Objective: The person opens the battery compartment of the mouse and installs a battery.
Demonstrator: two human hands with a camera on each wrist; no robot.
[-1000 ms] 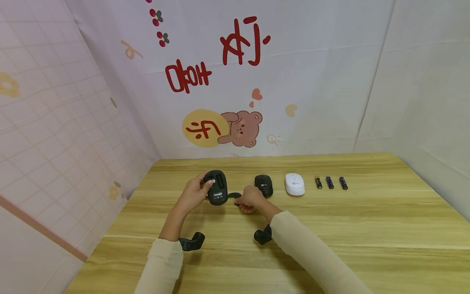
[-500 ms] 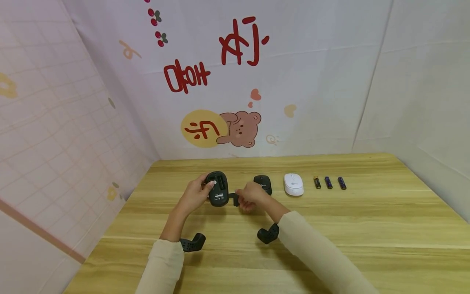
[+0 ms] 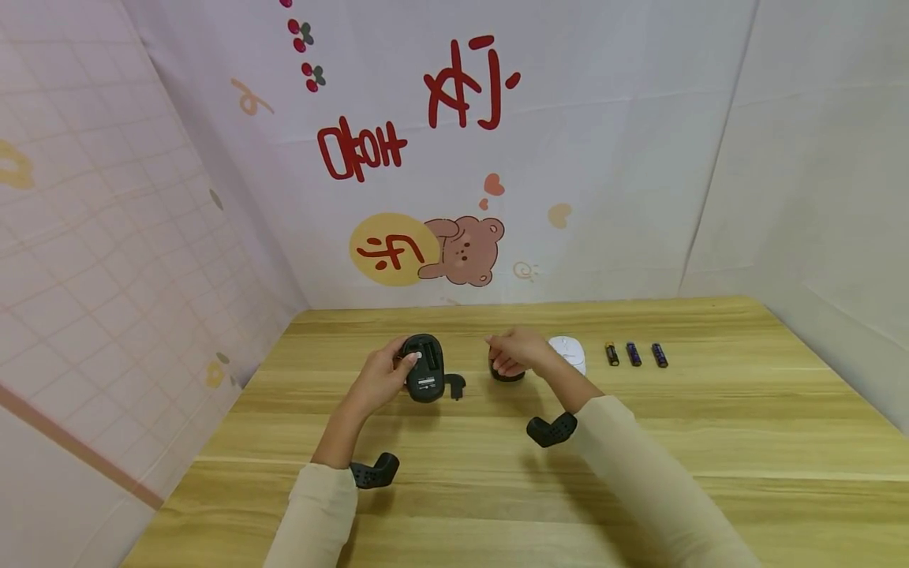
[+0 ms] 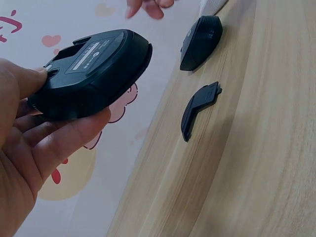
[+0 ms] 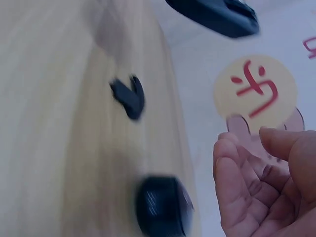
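My left hand (image 3: 379, 379) holds a black computer mouse (image 3: 426, 385) underside up, thumb on its base and fingers beneath. Its battery compartment (image 4: 69, 52) is uncovered; a pale label shows beside it. On the table just right of this mouse lies a black battery cover (image 3: 456, 384), a curved piece with a tab. My right hand (image 3: 521, 352) hovers over a second black mouse (image 3: 507, 378), hiding most of it in the head view. The right wrist view shows that hand (image 5: 256, 192) with loosely bent fingers, thumb apart from them and nothing between.
A white mouse (image 3: 571, 355), partly behind my right hand, sits on the wooden table (image 3: 454, 489). Farther right, three batteries stand in a row: a black-and-gold one (image 3: 611, 353), a dark blue one (image 3: 634, 354) and another dark blue one (image 3: 660, 355). A printed cloth wall (image 3: 611, 158) rises behind the table.
My right hand has let go of the battery cover, leaving it on the table, and moved right and away from me over the second black mouse. My left hand keeps its hold, nearly still.
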